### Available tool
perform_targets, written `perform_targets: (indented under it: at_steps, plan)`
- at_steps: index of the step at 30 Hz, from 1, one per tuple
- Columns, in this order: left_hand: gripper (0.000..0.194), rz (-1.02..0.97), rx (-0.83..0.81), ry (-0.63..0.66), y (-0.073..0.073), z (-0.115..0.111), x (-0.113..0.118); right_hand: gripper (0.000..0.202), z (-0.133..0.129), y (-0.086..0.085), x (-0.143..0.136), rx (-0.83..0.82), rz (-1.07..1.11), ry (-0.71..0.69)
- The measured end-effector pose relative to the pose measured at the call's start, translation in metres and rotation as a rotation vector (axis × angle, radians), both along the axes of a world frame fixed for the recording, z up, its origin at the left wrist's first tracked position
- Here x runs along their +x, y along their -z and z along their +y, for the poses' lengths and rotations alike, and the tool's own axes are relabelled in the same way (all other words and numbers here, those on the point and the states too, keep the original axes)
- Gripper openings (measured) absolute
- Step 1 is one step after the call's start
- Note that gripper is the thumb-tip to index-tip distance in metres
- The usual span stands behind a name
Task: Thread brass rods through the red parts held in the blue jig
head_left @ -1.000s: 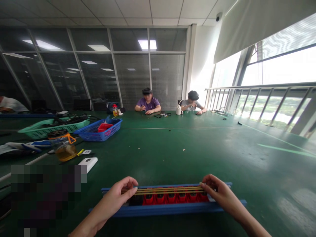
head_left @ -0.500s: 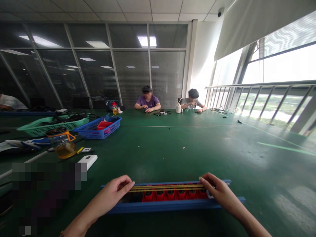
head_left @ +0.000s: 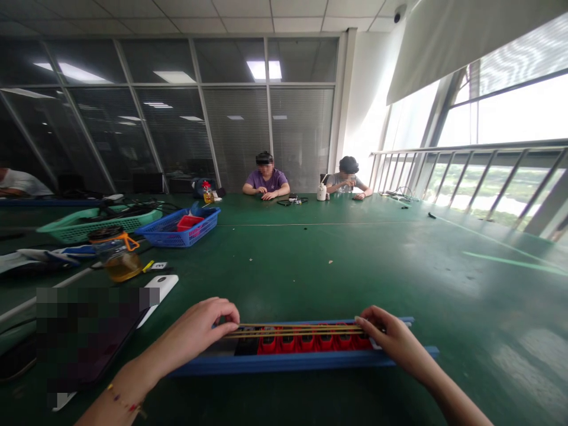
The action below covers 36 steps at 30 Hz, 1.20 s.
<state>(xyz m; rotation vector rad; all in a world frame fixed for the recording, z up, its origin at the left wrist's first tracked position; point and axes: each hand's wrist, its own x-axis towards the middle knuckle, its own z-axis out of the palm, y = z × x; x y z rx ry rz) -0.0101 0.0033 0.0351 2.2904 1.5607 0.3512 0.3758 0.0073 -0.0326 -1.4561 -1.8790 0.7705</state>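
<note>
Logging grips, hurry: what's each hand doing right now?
Left hand: closed, holding several thin, straight, yellowish-brown sticks.
Right hand: closed, holding the same sticks toward their other end.

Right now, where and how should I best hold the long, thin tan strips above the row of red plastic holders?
Probably toward both ends, with a thumb-and-finger pinch from left and right: the tan strips are long, slender and lie crosswise above the red holders. Your left hand and right hand pinch there.
</note>
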Motion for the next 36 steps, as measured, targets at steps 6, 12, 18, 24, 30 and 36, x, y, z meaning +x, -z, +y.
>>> perform_targets:
  at_steps: [6,12,18,24,30,36]
  plan:
    - [0.028,0.031,0.189,0.011,-0.019,-0.002,-0.018,0.034,0.002,0.002,0.001,-0.009,0.028,0.005]
    - [0.031,0.101,0.426,-0.154,-0.039,0.018,-0.055,0.034,0.004,0.008,0.004,0.002,0.094,0.070]
    - [0.025,0.121,0.233,-0.047,-0.007,0.058,-0.027,0.036,0.003,0.009,0.003,0.024,0.011,0.074]
    - [0.019,0.153,0.053,0.035,0.040,0.090,-0.003,0.037,0.003,0.006,0.004,0.003,-0.055,0.056]
    - [0.017,0.201,0.019,0.027,0.059,0.110,-0.001,0.035,0.001,0.005,0.006,-0.005,-0.102,0.019]
    - [0.021,0.168,0.045,0.020,0.028,0.091,0.003,0.037,0.003,0.006,0.006,-0.016,-0.119,0.022]
